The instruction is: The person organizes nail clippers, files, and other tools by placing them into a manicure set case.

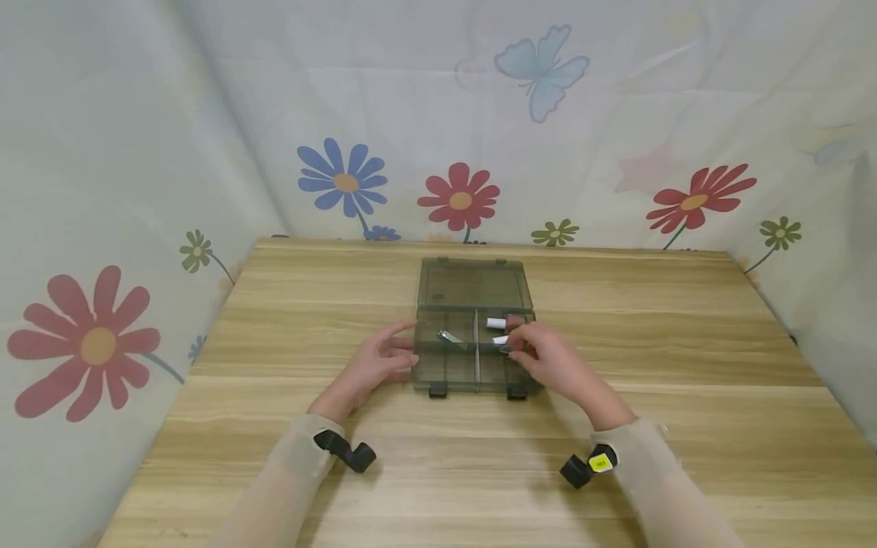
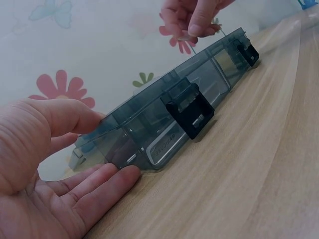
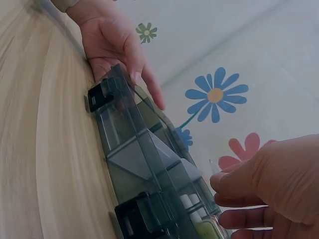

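- The dark translucent compartment box (image 1: 445, 371) sat on the wood-grain desk (image 1: 445, 472), its lid (image 1: 474, 283) swung back on the far side and its two black latches (image 1: 437, 390) hanging along the near side.
- The left hand (image 1: 380, 358) was at the left wall of the box, its grip fairly wide: one digit touched the upper edge while the lower fingers reached the wall near the desk.
- The right hand (image 1: 548, 358) was above the right half of the box, its grip narrow, with thumb and fingers bent close together. A thin, pale sliver (image 3: 212, 167) showed beside the thumb tip; whether the fingers pinched it, I could not tell.
- A pale upright divider (image 1: 477, 350) ran from the near side of the box to the far side, parting left from right.
- Left of that divider, a silver nail clipper (image 1: 448, 337) lay inside the box, in its farther part.
- In the far right part of the box lay a red-brown bottle (image 1: 514, 323) with a white cap (image 1: 496, 323). Another white piece (image 1: 501, 340) lay just nearer, partly covered by the right hand.
- A yellow-green item (image 3: 208, 230) also showed inside the box, near the right fingers.
- Behind the box hung a pale cloth (image 1: 411, 91) printed with flowers and a blue butterfly (image 1: 543, 72).
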Demonstrator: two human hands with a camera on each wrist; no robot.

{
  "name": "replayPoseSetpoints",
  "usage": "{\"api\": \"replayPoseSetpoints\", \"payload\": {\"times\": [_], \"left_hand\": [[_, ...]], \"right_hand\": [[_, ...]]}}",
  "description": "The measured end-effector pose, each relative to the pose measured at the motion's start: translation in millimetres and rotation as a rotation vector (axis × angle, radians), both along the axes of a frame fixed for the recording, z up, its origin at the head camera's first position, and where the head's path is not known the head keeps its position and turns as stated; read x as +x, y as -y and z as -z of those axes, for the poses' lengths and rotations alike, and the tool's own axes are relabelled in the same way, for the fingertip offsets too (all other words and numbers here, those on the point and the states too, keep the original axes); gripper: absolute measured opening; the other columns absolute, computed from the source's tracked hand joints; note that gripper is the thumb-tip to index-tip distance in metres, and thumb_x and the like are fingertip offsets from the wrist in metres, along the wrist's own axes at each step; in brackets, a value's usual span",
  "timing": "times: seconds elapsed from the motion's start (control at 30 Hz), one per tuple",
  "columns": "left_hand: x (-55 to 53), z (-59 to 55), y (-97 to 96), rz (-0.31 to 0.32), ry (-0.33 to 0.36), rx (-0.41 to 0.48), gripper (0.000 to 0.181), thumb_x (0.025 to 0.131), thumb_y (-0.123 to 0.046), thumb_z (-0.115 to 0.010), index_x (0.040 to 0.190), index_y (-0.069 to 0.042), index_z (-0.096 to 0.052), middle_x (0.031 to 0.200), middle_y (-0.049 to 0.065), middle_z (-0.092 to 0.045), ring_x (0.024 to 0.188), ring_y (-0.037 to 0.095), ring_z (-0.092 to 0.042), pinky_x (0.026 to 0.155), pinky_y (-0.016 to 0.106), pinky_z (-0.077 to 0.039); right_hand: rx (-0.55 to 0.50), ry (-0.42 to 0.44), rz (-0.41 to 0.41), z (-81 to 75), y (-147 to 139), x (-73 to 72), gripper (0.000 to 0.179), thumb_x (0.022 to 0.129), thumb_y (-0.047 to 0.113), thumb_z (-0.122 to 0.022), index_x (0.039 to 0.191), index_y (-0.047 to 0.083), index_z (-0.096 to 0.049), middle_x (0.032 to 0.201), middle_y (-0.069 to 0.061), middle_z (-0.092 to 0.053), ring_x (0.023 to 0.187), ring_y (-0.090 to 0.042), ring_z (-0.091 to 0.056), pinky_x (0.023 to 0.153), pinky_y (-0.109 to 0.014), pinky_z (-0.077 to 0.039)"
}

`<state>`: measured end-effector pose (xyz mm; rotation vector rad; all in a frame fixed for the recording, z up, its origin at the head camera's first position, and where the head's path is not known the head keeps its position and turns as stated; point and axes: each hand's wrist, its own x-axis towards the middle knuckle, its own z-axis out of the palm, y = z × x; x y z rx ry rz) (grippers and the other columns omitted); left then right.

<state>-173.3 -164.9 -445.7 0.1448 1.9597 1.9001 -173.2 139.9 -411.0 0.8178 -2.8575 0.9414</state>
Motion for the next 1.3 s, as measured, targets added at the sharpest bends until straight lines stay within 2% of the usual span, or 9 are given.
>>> {"api": "replayPoseSetpoints", "payload": {"times": [0.4, 0.63, 0.73, 1.0, 1.17, 1.3], "left_hand": [[-2.7, -0.1, -0.3, -0.001, 0.006, 0.012, 0.064, 0.087, -0.005, -0.063, 0.144, -0.013, -0.034, 0.133, 0.024, -0.041, 0.11, 0.032, -0.052, 0.082, 0.042, -0.052], [-3.6, -1.0, 0.0, -0.002, 0.002, 0.012, 0.065, 0.086, -0.004, -0.063, 0.144, -0.012, -0.034, 0.133, 0.025, -0.041, 0.108, 0.032, -0.052, 0.082, 0.043, -0.051], [-3.8, 1.0, 0.4, -0.001, 0.006, 0.01, 0.065, 0.087, -0.004, -0.063, 0.144, -0.012, -0.034, 0.133, 0.025, -0.041, 0.108, 0.031, -0.053, 0.082, 0.043, -0.052], [-11.4, 22.7, 1.1, -0.016, -0.005, 0.026, 0.065, 0.086, -0.007, -0.065, 0.143, -0.019, -0.036, 0.133, 0.022, -0.042, 0.11, 0.034, -0.052, 0.081, 0.043, -0.052], [-10.8, 25.4, 0.9, -0.031, -0.019, 0.02, 0.063, 0.086, -0.009, -0.066, 0.141, -0.022, -0.04, 0.13, 0.019, -0.045, 0.108, 0.032, -0.053, 0.08, 0.042, -0.052], [-10.3, 25.2, 0.8, -0.034, -0.033, 0.019, 0.063, 0.085, -0.007, -0.066, 0.141, -0.019, -0.04, 0.128, 0.021, -0.045, 0.106, 0.031, -0.054, 0.08, 0.042, -0.053]], "right_hand": [[0.011, -0.007, -0.042, 6.9, 10, -1.8, 0.012, 0.083, 0.003, -0.068, 0.094, 0.006, -0.063, 0.084, 0.0, -0.059, 0.072, -0.012, -0.052, 0.062, -0.028, -0.046], [0.041, 0.012, -0.037, 6.8, 12, -2.3, 0.013, 0.083, 0.005, -0.069, 0.095, 0.004, -0.064, 0.082, 0.001, -0.059, 0.072, -0.013, -0.053, 0.063, -0.029, -0.046], [0.05, 0.021, -0.036, 7.6, 13, -1.7, 0.015, 0.082, 0.005, -0.069, 0.096, 0.003, -0.065, 0.082, 0.002, -0.059, 0.072, -0.013, -0.052, 0.064, -0.029, -0.046], [0.025, 0.038, -0.017, 6.6, 8, 0.7, 0.016, 0.083, 0.004, -0.068, 0.099, 0.003, -0.065, 0.085, -0.002, -0.059, 0.074, -0.015, -0.052, 0.065, -0.031, -0.045], [0.011, 0.042, -0.016, 5.7, 4, 2.1, 0.016, 0.083, 0.004, -0.068, 0.098, 0.003, -0.064, 0.086, -0.003, -0.059, 0.074, -0.015, -0.053, 0.064, -0.03, -0.045], [0.001, 0.027, -0.01, 5.3, 1, 3.1, 0.016, 0.083, 0.004, -0.068, 0.099, 0.003, -0.064, 0.086, -0.002, -0.059, 0.073, -0.014, -0.053, 0.063, -0.03, -0.046]]}}
